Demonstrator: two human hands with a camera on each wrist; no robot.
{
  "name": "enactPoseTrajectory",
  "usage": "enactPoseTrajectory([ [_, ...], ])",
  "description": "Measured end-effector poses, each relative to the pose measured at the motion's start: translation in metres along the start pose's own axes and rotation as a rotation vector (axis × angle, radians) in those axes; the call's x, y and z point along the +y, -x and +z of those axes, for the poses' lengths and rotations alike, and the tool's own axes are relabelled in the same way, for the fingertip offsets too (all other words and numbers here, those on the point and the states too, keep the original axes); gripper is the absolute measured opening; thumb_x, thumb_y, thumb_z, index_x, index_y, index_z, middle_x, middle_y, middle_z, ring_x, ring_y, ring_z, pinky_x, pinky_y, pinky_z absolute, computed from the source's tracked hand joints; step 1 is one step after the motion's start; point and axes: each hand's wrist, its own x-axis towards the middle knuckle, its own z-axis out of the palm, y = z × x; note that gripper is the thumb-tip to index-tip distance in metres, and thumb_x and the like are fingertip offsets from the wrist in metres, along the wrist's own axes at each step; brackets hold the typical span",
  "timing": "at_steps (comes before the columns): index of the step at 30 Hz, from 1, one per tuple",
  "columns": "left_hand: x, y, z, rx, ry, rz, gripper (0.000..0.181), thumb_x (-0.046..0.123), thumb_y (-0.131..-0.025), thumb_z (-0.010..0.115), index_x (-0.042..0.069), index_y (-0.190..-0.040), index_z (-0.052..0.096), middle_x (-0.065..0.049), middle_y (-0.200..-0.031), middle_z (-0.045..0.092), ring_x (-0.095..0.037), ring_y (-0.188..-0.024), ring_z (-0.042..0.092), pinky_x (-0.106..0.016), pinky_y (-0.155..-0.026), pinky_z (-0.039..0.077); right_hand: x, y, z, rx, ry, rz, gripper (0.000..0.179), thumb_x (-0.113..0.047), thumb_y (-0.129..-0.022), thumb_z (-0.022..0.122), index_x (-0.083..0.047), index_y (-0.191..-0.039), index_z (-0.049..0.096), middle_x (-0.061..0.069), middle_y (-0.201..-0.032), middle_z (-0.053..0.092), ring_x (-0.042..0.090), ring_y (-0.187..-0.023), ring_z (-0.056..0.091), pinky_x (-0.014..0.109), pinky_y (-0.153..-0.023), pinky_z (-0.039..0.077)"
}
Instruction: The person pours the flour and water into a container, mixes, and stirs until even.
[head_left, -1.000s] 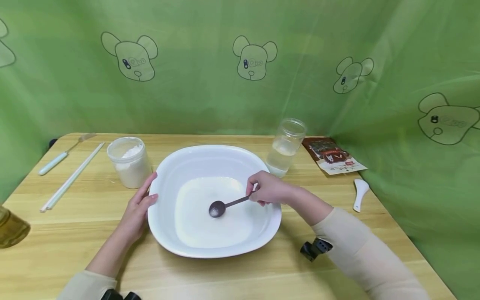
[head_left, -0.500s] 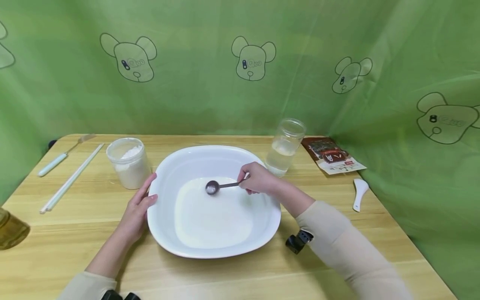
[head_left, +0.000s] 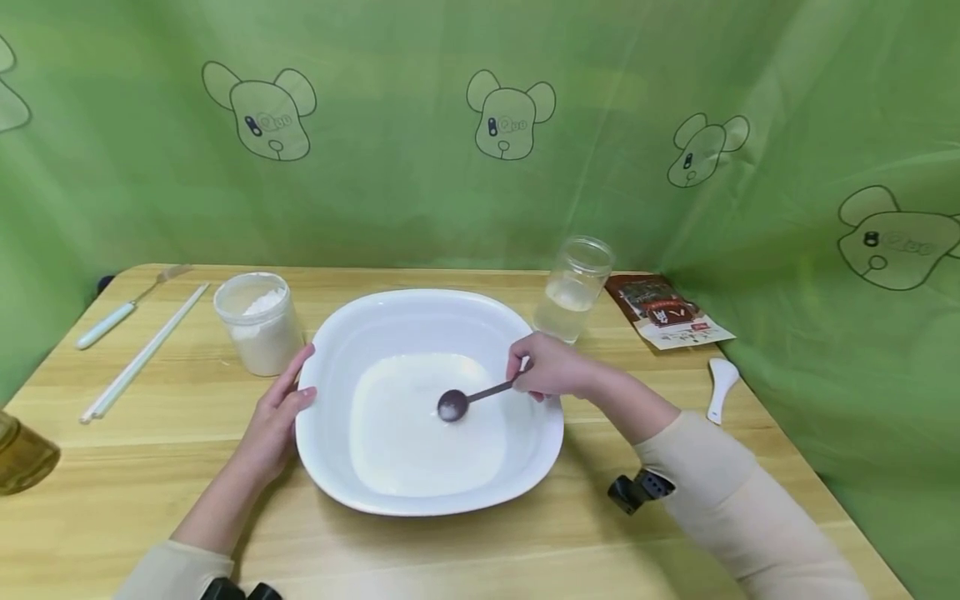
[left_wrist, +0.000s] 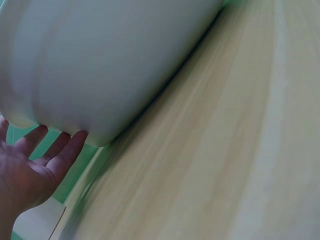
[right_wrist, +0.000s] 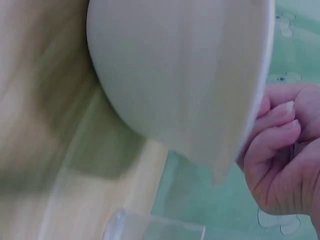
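Note:
A white oval basin (head_left: 427,500) stands on the wooden table, with a cloudy whitish liquid in its bottom. My right hand (head_left: 551,364) reaches over the basin's right rim and pinches the handle of a dark brown spoon (head_left: 453,406). The spoon's round bowl is over the middle of the liquid. My left hand (head_left: 279,421) rests against the basin's left side, its thumb at the rim. In the left wrist view, the left hand's fingers (left_wrist: 70,150) are spread, and their tips touch the outer wall. The right wrist view shows curled fingers (right_wrist: 272,135) beside the rim; the spoon is hidden there.
A jar of white powder (head_left: 262,333) is behind my left hand. A glass jar of clear liquid (head_left: 573,292) stands behind my right hand. Farther right lie a red-brown packet (head_left: 663,312) and a white spoon (head_left: 722,387). Chopsticks (head_left: 146,354) and a fork (head_left: 112,321) lie at left.
My right hand has swept the dark spoon to the back left, then forward and right again, inside the basin. My left hand and the basin have stayed in place.

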Motion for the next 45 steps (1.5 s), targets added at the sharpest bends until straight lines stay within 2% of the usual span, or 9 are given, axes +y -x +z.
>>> enactPoseTrajectory([
  [6,0.000,0.000,0.000,0.006,-0.001,0.004,0.051,0.014,-0.089,0.045,0.021,-0.136,0.027,-0.014,-0.141,0.014,-0.007,-0.099,0.048,-0.024,-0.074,0.047,0.003,-0.010,-0.004,0.121,0.020,0.043,0.007,0.006,-0.072,0.052,0.000,-0.076,0.055,0.006,-0.047,0.047,0.013,-0.040,0.042,0.020,-0.036,0.032],
  [12,0.000,0.000,-0.001,0.009,0.001,0.006,0.051,0.013,-0.089,0.044,0.021,-0.136,0.027,-0.013,-0.141,0.012,-0.007,-0.099,0.048,-0.024,-0.075,0.047,-0.010,-0.033,0.019,0.127,-0.091,0.043,0.008,0.006,-0.072,0.054,0.001,-0.079,0.056,0.008,-0.049,0.050,0.013,-0.039,0.041,0.019,-0.035,0.032],
  [17,-0.001,0.000,-0.001,0.006,-0.004,0.017,0.050,0.013,-0.089,0.043,0.020,-0.137,0.027,-0.012,-0.141,0.013,-0.007,-0.099,0.048,-0.024,-0.075,0.047,-0.023,-0.042,0.042,0.029,-0.189,0.014,0.007,0.005,-0.074,0.055,0.000,-0.079,0.056,0.007,-0.048,0.049,0.012,-0.037,0.038,0.018,-0.034,0.028],
  [23,-0.001,-0.001,-0.001,0.000,-0.016,0.032,0.051,0.014,-0.089,0.044,0.019,-0.137,0.026,-0.011,-0.142,0.011,-0.005,-0.103,0.045,-0.023,-0.079,0.044,-0.031,-0.032,0.052,-0.158,-0.217,-0.029,0.005,0.003,-0.076,0.056,0.000,-0.079,0.057,0.007,-0.045,0.046,0.011,-0.036,0.032,0.019,-0.034,0.025],
  [28,-0.001,-0.001,-0.001,0.001,-0.014,0.023,0.051,0.014,-0.089,0.044,0.020,-0.137,0.027,-0.013,-0.141,0.012,-0.006,-0.101,0.047,-0.024,-0.077,0.046,-0.026,-0.015,0.042,-0.288,-0.138,-0.073,0.008,0.004,-0.075,0.056,-0.003,-0.077,0.058,0.006,-0.045,0.045,0.010,-0.036,0.032,0.018,-0.034,0.025],
  [34,-0.001,0.000,0.000,-0.001,0.007,0.006,0.051,0.014,-0.089,0.044,0.021,-0.136,0.027,-0.014,-0.140,0.015,-0.008,-0.096,0.050,-0.025,-0.073,0.048,-0.015,0.010,0.011,-0.342,0.012,-0.119,0.011,0.007,-0.072,0.054,-0.004,-0.072,0.058,0.003,-0.044,0.043,0.010,-0.038,0.037,0.018,-0.036,0.030],
  [37,0.000,0.000,0.001,-0.002,0.005,0.006,0.051,0.014,-0.089,0.044,0.020,-0.137,0.027,-0.014,-0.140,0.015,-0.008,-0.096,0.050,-0.025,-0.073,0.048,-0.007,0.018,-0.005,-0.312,0.047,-0.126,0.013,0.009,-0.069,0.052,-0.002,-0.071,0.057,0.003,-0.046,0.045,0.010,-0.039,0.039,0.018,-0.037,0.032],
  [40,0.000,0.000,0.001,-0.004,0.004,0.005,0.051,0.013,-0.089,0.044,0.020,-0.137,0.027,-0.014,-0.141,0.014,-0.008,-0.095,0.051,-0.025,-0.072,0.048,0.001,0.020,-0.017,-0.235,0.063,-0.115,0.014,0.011,-0.067,0.050,0.000,-0.071,0.056,0.003,-0.046,0.046,0.009,-0.038,0.040,0.018,-0.036,0.031],
  [45,0.000,0.001,0.001,-0.002,0.001,0.005,0.051,0.013,-0.089,0.044,0.020,-0.136,0.027,-0.014,-0.140,0.015,-0.008,-0.094,0.051,-0.025,-0.071,0.048,0.007,0.011,-0.027,-0.077,0.072,-0.029,0.010,0.008,-0.071,0.050,0.001,-0.075,0.056,0.003,-0.046,0.045,0.010,-0.039,0.038,0.018,-0.036,0.028],
])
